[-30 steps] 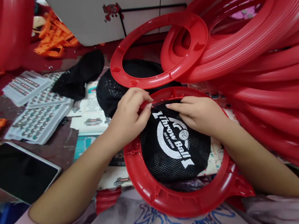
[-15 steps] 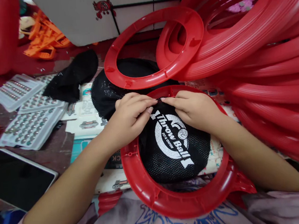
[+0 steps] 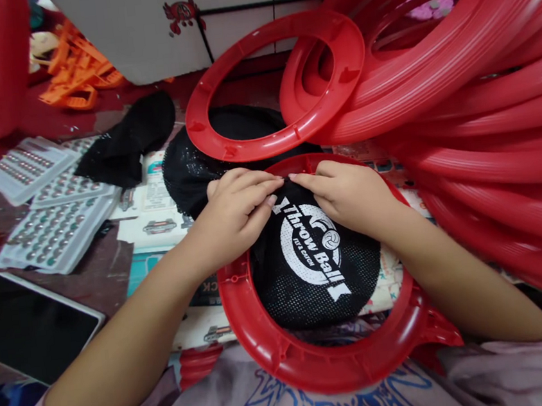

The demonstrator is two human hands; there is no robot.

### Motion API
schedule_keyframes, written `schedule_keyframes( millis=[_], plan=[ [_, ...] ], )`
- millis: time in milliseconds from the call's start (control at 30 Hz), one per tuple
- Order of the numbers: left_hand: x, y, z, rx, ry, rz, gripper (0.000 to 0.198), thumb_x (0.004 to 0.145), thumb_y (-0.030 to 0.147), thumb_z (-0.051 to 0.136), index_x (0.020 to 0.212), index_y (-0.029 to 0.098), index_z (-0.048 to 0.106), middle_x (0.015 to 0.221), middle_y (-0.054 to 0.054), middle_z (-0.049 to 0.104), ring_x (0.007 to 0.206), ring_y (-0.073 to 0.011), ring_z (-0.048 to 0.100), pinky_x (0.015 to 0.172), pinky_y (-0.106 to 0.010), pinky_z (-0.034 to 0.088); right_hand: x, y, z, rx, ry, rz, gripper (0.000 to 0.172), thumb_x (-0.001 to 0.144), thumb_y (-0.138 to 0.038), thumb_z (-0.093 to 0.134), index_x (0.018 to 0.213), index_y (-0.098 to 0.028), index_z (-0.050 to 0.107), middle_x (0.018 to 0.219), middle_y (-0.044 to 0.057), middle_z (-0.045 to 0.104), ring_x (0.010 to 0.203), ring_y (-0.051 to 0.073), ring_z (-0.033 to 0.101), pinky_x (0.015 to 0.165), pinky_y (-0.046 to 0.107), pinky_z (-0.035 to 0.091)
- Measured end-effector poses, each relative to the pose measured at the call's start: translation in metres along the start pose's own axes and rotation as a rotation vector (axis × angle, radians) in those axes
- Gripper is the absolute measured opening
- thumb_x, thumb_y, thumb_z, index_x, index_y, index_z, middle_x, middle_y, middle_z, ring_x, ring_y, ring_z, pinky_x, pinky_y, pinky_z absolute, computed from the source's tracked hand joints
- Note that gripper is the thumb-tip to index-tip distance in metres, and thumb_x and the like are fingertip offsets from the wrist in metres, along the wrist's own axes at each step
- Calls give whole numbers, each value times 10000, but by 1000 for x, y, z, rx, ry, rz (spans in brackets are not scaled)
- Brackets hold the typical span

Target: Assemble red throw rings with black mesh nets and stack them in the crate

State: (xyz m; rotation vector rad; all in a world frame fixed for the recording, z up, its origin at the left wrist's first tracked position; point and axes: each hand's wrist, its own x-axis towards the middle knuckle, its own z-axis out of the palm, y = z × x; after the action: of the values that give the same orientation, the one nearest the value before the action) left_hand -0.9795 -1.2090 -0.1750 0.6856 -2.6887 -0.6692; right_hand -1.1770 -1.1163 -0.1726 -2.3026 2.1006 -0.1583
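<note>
A black mesh net point(image 3: 320, 301) printed "Throw Ball" in white lies within a red plastic ring point(image 3: 327, 368) at the edge nearest me. My left hand point(image 3: 245, 209) and my right hand point(image 3: 347, 195) meet at the far side of this ring. Both pinch the net's upper edge, their fingertips almost touching over the ring's inner rim. The fingers hide most of that edge. Just beyond my hands, a second red ring point(image 3: 279, 141) leans over more black netting point(image 3: 183, 173).
Large red rings point(image 3: 470, 162) are piled at the right. On the left are clear trays of small metal balls point(image 3: 56, 235), a tablet with a dark screen point(image 3: 27, 325), a piece of black cloth point(image 3: 129, 140) and orange plastic parts point(image 3: 76, 72). Printed cardboard point(image 3: 152, 202) lies under the work.
Both hands stay at the same spot on the net's edge, with only tiny finger movement. The whole view has shifted slightly.
</note>
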Motion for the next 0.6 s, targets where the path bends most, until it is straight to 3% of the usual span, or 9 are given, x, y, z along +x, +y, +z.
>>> schedule_keyframes(
  millis=[600],
  plan=[
    [-2,1,0,42,26,-19,333,960,264,406,1178,179,644,1175,-94,667,1116,-251,564,962,-458,400,-1,1,1,63,20,-7,419,934,-225,436,1312,-322,589,895,43,629,737,150,519,542,276,215]
  ],
)
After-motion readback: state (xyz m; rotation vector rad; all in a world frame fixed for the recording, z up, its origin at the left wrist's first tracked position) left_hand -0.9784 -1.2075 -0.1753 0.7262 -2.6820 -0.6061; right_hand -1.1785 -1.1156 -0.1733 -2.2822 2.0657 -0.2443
